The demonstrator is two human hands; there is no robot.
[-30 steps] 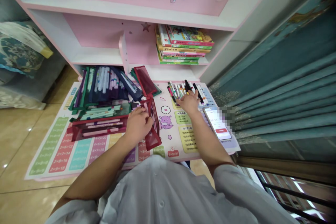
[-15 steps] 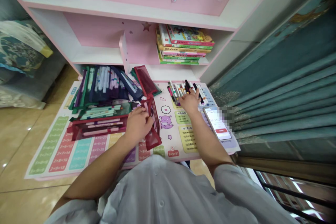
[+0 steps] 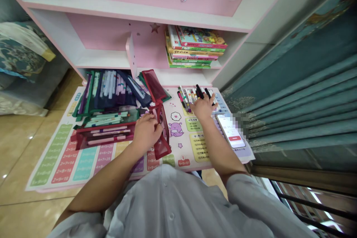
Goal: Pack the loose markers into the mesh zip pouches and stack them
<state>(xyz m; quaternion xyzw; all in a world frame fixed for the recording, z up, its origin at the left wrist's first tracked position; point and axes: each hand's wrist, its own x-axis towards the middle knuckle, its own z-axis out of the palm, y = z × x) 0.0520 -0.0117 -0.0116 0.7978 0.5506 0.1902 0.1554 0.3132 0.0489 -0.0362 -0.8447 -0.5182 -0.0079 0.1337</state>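
My left hand (image 3: pixel 147 129) has its fingers curled over the edge of a dark red mesh pencil pouch (image 3: pixel 163 147) near the desk's front; a pinkish pen shows at its opening, and the fingertips are partly hidden. My right hand (image 3: pixel 202 108) lies palm down with fingers spread over a row of marker pens (image 3: pixel 186 95), touching some of them. Left of my left hand, another red mesh pouch (image 3: pixel 104 140) holds several pink and dark pens. Light green pens (image 3: pixel 108 118) lie in a green-edged pouch above it.
Filled blue mesh pouches (image 3: pixel 104 98) and a green one (image 3: pixel 89 98) lie at the back left. A flat red pouch (image 3: pixel 154 85) rests by the shelf divider. A phone (image 3: pixel 231 131) lies at the right edge, beside the curtain (image 3: pixel 279 119). Stacked books (image 3: pixel 195 50) stand on the shelf.
My right hand's fingers have spread a little wider over the marker pens. My left hand stays on the red pouch.
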